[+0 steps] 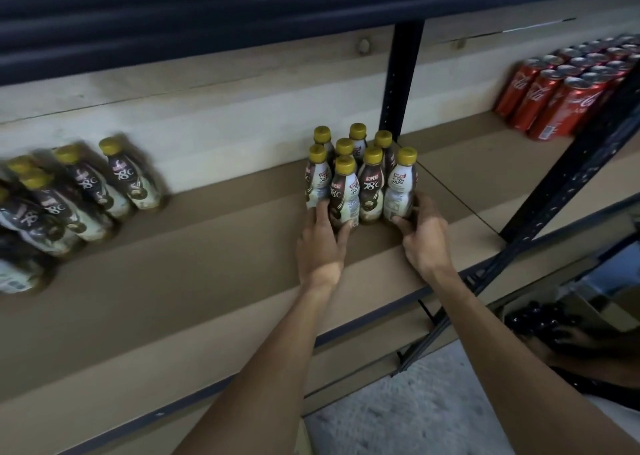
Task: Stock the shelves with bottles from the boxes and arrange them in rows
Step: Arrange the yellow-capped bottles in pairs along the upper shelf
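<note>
Gold-capped bottles [370, 184], eight, in grip of left hand [320, 243] and right hand [424, 240]

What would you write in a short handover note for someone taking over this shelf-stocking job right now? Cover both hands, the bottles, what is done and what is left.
Left hand grips the front gold-capped brown-and-white plastic coffee bottle of the middle cluster. Right hand grips the cluster's right-end bottle.
Eight bottles stand bunched there on the brown shelf board. A second group stands at the left, blurred.
Done: both groups shelved.
Left: straighten the cluster into rows, probably add more.
Red cola cans stand in the next bay.
</note>
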